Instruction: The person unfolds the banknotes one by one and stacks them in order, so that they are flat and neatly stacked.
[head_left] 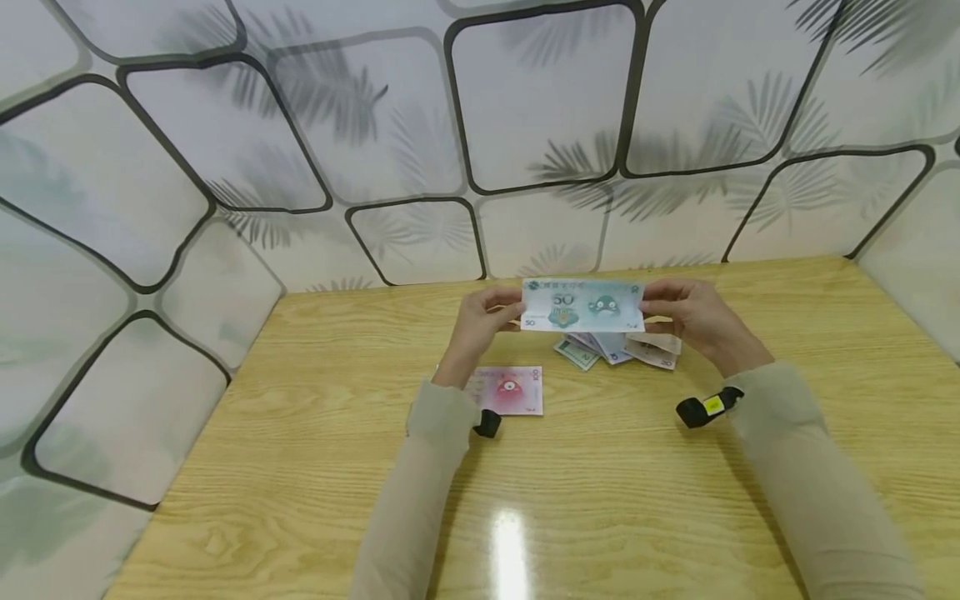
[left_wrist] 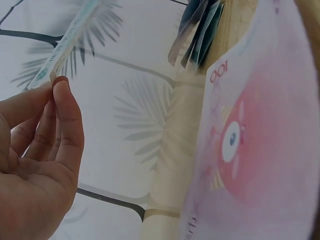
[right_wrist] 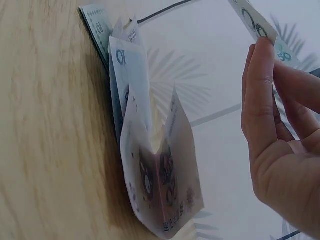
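A green play banknote (head_left: 582,305) marked 50 is held up flat between both hands, above the table. My left hand (head_left: 483,327) pinches its left end between thumb and fingers; the left wrist view shows that pinch at the left hand (left_wrist: 47,135). At the other end, my right hand (head_left: 693,317) pinches the right edge, and in the right wrist view the right hand (right_wrist: 285,130) has its fingertips on the note. A pink 100 note (head_left: 517,390) lies on the table below the left wrist, partly hidden by it.
Behind the held note is a loose pile of notes: a green one (head_left: 577,353), a bluish 10 (head_left: 613,346) and a creased brownish one (head_left: 654,350). The wooden table (head_left: 300,467) meets a patterned wall covering (head_left: 405,242) at the back. A black wrist strap (head_left: 705,408) hangs at the right wrist.
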